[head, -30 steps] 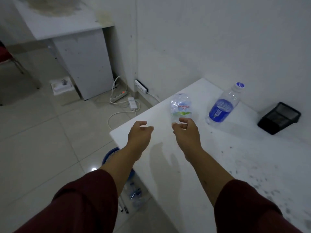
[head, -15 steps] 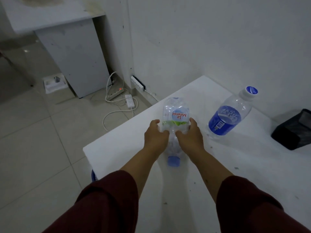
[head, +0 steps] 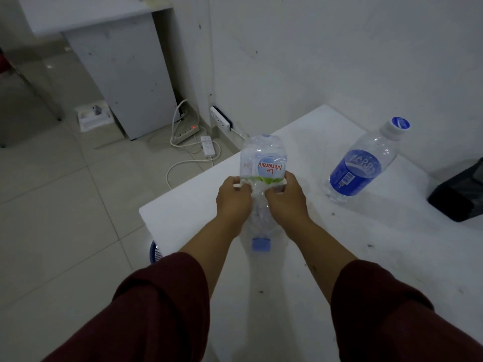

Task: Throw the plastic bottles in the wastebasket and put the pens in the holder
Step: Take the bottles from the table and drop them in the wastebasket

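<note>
Both hands clamp one bottle: left hand [head: 233,199] and right hand [head: 285,198] squeeze the waist of a crumpled clear plastic bottle with a blue "Le Minerale" label [head: 263,163], its blue cap toward the wearer, over the white tabletop [head: 339,257]. Judgement: keep one firm grip, carry it left past the tabletop edge and release above the blue wastebasket [head: 155,252], only a rim sliver of which shows below that edge. Second clear bottle with a dark blue label [head: 362,163] lies to the right, apart. Black mesh holder [head: 460,194] sits at far right. No pens visible. Path looks clear.
</note>
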